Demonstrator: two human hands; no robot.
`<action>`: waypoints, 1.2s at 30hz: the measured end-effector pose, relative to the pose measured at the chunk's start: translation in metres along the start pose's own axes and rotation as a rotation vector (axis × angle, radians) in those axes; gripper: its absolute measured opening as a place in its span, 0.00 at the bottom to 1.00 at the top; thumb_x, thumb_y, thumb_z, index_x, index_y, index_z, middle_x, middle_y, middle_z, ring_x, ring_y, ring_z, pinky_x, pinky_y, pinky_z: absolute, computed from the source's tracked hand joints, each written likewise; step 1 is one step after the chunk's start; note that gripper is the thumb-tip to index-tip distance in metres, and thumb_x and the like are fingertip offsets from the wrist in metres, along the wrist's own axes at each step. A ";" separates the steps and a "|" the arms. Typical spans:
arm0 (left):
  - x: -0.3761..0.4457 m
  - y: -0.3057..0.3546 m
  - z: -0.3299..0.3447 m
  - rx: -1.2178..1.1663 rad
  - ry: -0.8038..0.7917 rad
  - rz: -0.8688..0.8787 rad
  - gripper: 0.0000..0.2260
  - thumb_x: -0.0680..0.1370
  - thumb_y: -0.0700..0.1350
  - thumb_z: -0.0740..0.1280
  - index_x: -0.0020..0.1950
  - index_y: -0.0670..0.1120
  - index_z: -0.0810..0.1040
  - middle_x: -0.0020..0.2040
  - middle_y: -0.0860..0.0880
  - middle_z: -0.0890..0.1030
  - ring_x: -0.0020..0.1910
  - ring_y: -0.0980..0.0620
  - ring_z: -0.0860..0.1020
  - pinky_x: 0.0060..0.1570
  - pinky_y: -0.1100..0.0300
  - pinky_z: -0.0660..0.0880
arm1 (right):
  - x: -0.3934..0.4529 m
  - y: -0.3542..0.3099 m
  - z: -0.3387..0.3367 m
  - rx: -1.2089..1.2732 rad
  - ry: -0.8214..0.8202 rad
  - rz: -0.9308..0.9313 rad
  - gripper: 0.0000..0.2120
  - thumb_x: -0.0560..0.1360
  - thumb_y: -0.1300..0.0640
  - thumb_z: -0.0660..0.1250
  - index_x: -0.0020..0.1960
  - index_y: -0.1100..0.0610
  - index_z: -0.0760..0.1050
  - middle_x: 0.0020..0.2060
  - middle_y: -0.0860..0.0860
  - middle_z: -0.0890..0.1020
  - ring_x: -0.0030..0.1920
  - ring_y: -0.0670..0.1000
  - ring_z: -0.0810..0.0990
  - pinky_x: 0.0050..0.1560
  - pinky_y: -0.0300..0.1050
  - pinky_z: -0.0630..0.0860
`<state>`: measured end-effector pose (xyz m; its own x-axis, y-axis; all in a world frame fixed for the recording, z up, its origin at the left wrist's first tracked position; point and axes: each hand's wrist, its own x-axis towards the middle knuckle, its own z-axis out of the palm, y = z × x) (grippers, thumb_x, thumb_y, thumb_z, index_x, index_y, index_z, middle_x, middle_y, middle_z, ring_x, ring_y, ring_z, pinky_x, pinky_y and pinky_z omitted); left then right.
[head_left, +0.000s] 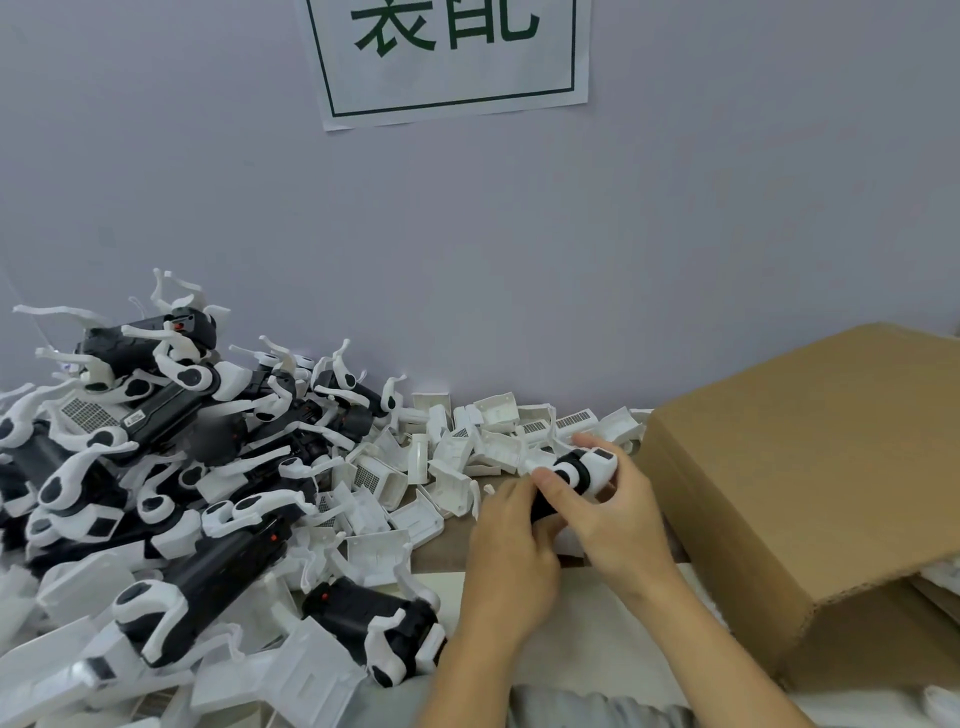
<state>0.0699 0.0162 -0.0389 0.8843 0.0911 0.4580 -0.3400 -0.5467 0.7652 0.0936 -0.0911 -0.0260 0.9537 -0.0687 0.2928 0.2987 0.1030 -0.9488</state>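
Currently one black-and-white assembly (577, 470) is held in both hands above the table (441, 553) edge, just left of the cardboard box (810, 467). The right hand (621, 525) has its fingers curled round the white end. The left hand (511, 551) clasps the black lower end. A heap of like units (156, 467) lies far left. Loose white shells (467, 447) lie behind the hands.

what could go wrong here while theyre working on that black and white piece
1. The left hand and right hand both hold the black and white piece. A slip could drop it among the loose white shells, where it might be hard to spot.
2. The heap of assembled pieces is stacked high and might slide, bending its thin white prongs.
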 end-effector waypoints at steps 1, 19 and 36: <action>0.000 0.001 0.000 0.006 -0.007 0.014 0.15 0.78 0.33 0.63 0.61 0.46 0.79 0.55 0.52 0.81 0.56 0.50 0.77 0.58 0.50 0.74 | 0.002 0.000 -0.001 -0.012 0.018 -0.005 0.20 0.67 0.57 0.81 0.55 0.50 0.78 0.40 0.46 0.85 0.42 0.44 0.85 0.42 0.37 0.79; 0.002 0.006 -0.004 -0.289 0.224 -0.122 0.12 0.83 0.36 0.60 0.56 0.55 0.72 0.53 0.54 0.81 0.52 0.62 0.79 0.50 0.66 0.75 | -0.001 0.002 0.001 0.011 -0.096 -0.013 0.26 0.69 0.40 0.69 0.66 0.46 0.73 0.59 0.41 0.81 0.59 0.36 0.78 0.58 0.38 0.76; 0.010 0.009 -0.019 -1.070 0.251 -0.725 0.17 0.77 0.54 0.71 0.58 0.44 0.76 0.46 0.44 0.81 0.41 0.47 0.81 0.34 0.55 0.79 | 0.006 0.006 -0.001 -0.020 0.041 0.110 0.11 0.83 0.59 0.60 0.56 0.49 0.80 0.46 0.49 0.84 0.43 0.41 0.81 0.43 0.42 0.72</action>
<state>0.0698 0.0281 -0.0190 0.9284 0.2974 -0.2226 -0.0032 0.6056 0.7958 0.1008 -0.0915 -0.0305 0.9784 -0.0985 0.1818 0.1909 0.0921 -0.9773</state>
